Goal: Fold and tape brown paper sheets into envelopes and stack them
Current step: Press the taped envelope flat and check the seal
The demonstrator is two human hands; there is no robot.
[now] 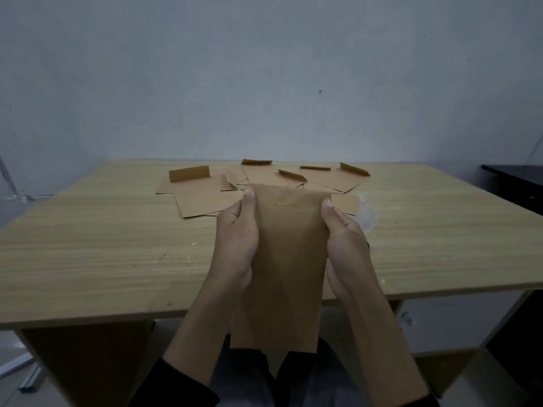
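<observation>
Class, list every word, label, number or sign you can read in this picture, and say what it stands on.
No readable text anywhere. The plain brown paper sheet gripped by the left hand and right hand is blank; the folded brown paper envelopes on the pale wooden table and the grey wall bear no writing.

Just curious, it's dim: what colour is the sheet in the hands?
Plain brown, no pattern: the paper sheet shows best in the head view.

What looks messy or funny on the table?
The brown envelopes at the far side of the table lie scattered and overlapping at different angles, flaps sticking up, not in a neat stack.
</observation>
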